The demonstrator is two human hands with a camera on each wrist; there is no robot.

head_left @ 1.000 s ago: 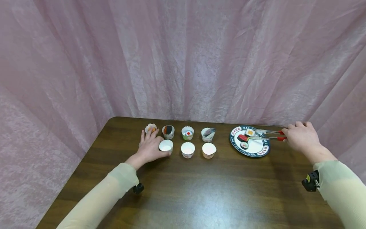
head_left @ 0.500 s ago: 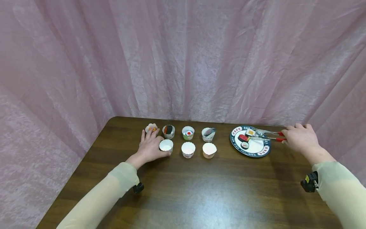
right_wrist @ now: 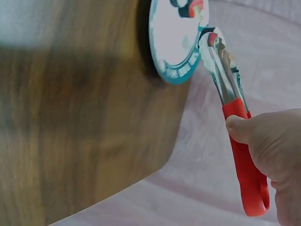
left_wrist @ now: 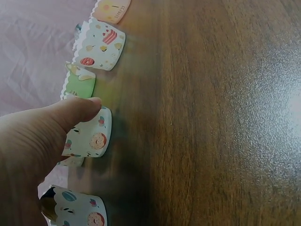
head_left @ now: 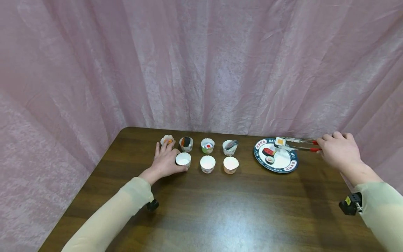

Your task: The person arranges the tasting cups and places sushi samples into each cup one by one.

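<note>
My left hand [head_left: 165, 162] lies around a white paper baking cup [head_left: 183, 160], its thumb on the near side; in the left wrist view the thumb presses that cup's printed wall [left_wrist: 91, 136]. Its spread fingers partly hide a back cup [head_left: 167, 139] with an orange piece in it. My right hand [head_left: 341, 151] grips red-handled metal tongs [right_wrist: 242, 155]. Between the tong tips is a toy sushi piece [head_left: 280, 141], white with an orange-yellow square centre, held over the back of the round plate [head_left: 283, 164]. A red-topped sushi [head_left: 268, 152] and a small round sushi roll [head_left: 269, 160] lie on the plate.
Back-row cups hold an orange-and-black piece [head_left: 186, 141], a piece with a red centre [head_left: 208, 146] and a grey striped piece [head_left: 231, 145]. Two white-lined cups [head_left: 207, 163] stand in front. Another cup [left_wrist: 77, 207] shows beside the left hand. A pink curtain [head_left: 201, 70] hangs behind the table.
The tongs have closed on the white sushi with the orange-yellow centre and raised it from the plate. My right hand has shifted slightly right. The left hand stays at its cup.
</note>
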